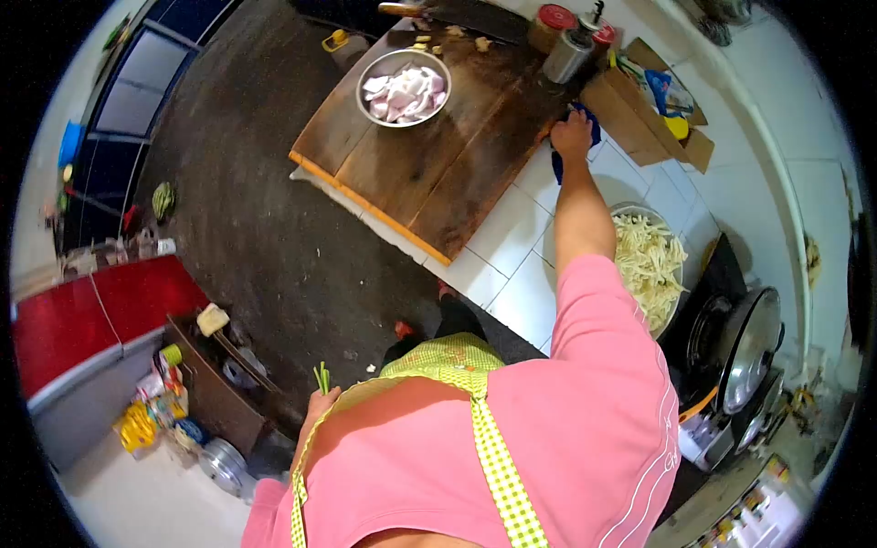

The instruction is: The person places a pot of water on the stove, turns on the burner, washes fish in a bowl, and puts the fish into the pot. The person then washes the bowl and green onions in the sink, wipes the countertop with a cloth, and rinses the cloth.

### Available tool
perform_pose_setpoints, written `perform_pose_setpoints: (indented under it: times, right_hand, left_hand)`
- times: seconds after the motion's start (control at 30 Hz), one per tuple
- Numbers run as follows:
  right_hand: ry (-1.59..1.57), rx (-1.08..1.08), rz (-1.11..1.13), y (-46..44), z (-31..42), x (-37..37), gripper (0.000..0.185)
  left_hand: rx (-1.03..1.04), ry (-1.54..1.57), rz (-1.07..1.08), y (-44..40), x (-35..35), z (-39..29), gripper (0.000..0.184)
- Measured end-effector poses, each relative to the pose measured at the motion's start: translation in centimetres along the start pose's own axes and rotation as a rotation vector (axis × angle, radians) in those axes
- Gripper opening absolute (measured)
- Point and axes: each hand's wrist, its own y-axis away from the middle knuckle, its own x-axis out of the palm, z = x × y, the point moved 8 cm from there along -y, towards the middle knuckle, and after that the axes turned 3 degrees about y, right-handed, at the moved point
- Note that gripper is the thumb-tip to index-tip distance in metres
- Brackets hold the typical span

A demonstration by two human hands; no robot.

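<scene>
My right hand reaches to the far side of the white tiled counter, its fingers closed on a dark blue cloth beside the wooden board. Low at my side, my left hand is closed round a few green stalks. A metal bowl of pale pinkish pieces stands on the board. Under my right forearm's outer side, a large bowl holds pale cut strips.
A metal bottle, red-lidded jars and an open cardboard box stand behind the board. At the right is a stove with a lidded pan. A knife lies at the board's far edge.
</scene>
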Motion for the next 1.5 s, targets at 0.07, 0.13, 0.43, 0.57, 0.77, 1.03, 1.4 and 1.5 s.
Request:
perform_pose_setpoints:
  times: [0.07, 0.13, 0.43, 0.57, 0.77, 1.03, 1.4, 1.5]
  right_hand:
    - [-0.036, -0.022, 0.058, 1.3, 0.9, -1.7, 0.051]
    - [0.028, -0.006, 0.038, 3.1, 0.9, -1.4, 0.051]
    - [-0.192, -0.084, 0.050, 24.3, 7.6, -4.9, 0.045]
    - [-0.149, -0.089, 0.107, 32.3, 9.6, -4.6, 0.044]
    - [-0.428, -0.345, 0.035, 38.0, 8.0, -6.4, 0.028]
    - [-0.251, 0.465, -0.317, 43.4, -19.1, -12.1, 0.048]
    - [-0.381, -0.206, -0.060, 38.6, -1.1, -11.9, 0.035]
    - [-1.238, -0.109, 0.137, 33.7, -1.3, -10.8, 0.036]
  left_hand:
    - [0.050, 0.045, 0.076, -1.2, 0.0, -3.9, 0.024]
    - [0.193, 0.021, 0.137, -0.6, 0.2, -11.7, 0.022]
    - [0.435, 0.011, 0.837, 9.8, 11.1, -40.8, 0.023]
    - [0.628, -0.192, 0.922, 13.6, 22.2, -47.3, 0.031]
    - [0.490, -0.468, 0.822, 14.9, 37.3, -47.2, 0.036]
    - [0.343, -0.341, 0.932, 14.4, 42.4, -44.4, 0.017]
    - [0.539, -0.149, 0.812, 19.3, 32.8, -46.2, 0.016]
    - [0.498, -0.045, 0.486, 20.8, 24.9, -48.1, 0.021]
